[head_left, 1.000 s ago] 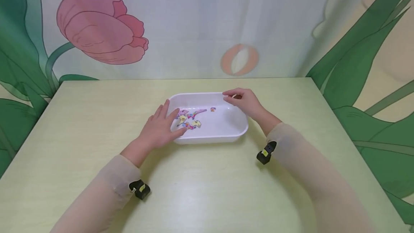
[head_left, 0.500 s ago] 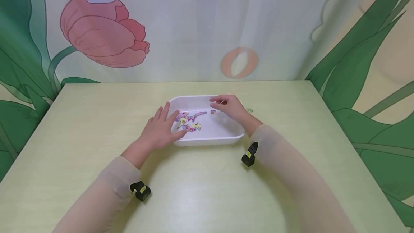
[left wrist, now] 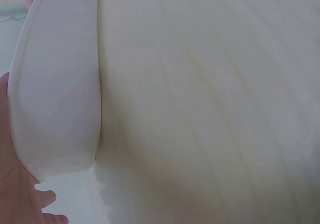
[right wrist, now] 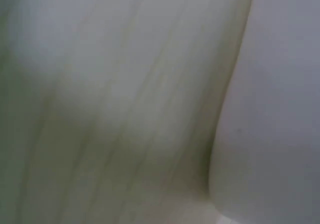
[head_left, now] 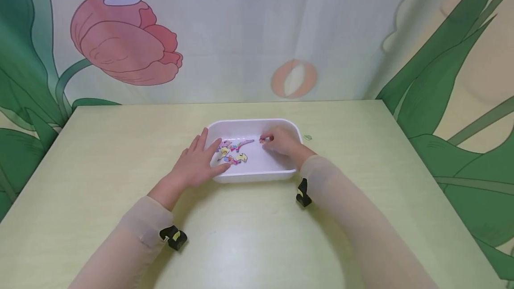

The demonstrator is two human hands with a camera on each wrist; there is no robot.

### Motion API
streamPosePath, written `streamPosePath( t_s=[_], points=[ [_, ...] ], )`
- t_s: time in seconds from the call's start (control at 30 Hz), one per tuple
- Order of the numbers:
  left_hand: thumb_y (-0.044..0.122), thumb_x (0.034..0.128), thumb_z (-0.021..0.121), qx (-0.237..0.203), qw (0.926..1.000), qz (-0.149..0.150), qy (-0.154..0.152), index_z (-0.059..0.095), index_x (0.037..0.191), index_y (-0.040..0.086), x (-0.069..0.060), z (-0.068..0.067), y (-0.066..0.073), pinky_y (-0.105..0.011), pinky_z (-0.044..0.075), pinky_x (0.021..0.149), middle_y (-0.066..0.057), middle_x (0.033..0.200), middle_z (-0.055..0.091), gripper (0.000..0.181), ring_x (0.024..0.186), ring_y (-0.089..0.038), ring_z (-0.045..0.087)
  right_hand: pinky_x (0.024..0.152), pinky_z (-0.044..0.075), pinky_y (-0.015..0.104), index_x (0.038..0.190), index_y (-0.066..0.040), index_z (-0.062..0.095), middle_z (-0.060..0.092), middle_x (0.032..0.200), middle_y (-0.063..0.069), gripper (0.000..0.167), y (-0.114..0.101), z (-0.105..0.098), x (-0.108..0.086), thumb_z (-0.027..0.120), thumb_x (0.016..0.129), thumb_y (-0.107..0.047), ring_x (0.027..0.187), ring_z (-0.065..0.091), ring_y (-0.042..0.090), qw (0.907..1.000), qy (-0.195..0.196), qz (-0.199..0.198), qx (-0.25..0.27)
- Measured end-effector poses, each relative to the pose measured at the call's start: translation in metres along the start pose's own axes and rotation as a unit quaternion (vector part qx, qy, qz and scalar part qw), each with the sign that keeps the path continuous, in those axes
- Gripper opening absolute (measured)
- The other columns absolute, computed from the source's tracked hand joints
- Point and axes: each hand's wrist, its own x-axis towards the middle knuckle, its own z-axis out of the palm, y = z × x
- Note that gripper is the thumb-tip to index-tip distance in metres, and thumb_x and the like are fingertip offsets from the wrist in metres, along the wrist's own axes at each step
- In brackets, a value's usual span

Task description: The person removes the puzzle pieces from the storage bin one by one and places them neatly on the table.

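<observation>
Right grip is held inside the right half of the white tray; fingers are curled, thumb and forefinger pinched on the small orange-purple piece. Whether that piece is lifted off the tray floor can't be told. Left grip is spread, fingers straight, rested against the tray's left end, thumb laid over the near left corner. More flat coloured pieces are grouped between the two grips, just beside the left one: a long pink piece pointed toward the right grip, a purple piece, a yellow piece and a multicoloured piece; some are overlapped, outlines hard to separate. A small green piece is set outside the tray, right of the right grip, on the worktop. Light sleeves are worn behind both grips, with a black camera fixed at each wrist. Beyond the grips, the worktop is backed by a printed curtain. Tray's outer wall is shown in both wrist views, left fingers seen alongside it in the left one.
</observation>
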Motion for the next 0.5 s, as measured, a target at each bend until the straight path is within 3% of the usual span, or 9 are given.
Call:
streamPosePath(
  t_s=[0.2,0.5],
  points=[
    [0.062,0.0855,0.046,-0.003,1.0000,0.002,0.003,0.020,0.150,0.014,0.0006,0.0024,-0.0007,-0.064,0.017,0.102,-0.017,0.154,-0.008,0.085,0.138,-0.042,0.003,0.076,0.041,0.027,0.097,-0.008,0.072,0.062,0.087,0.004,0.014,-0.0005,0.0000,0.0008,0.068,0.084,-0.010,0.084,0.051,0.017,0.9993,-0.005,-0.023,-0.031],
    [0.061,0.0858,0.047,-0.007,0.9999,0.002,0.011,0.020,0.150,0.012,-0.0010,0.0011,0.0000,-0.064,0.018,0.102,-0.018,0.154,-0.006,0.085,0.138,-0.042,0.004,0.081,0.045,0.028,0.095,-0.006,0.073,0.067,0.087,0.002,0.014,-0.0071,0.0018,-0.0020,0.068,0.085,-0.014,0.085,0.057,0.016,0.9954,0.001,-0.048,-0.083]
  ],
)
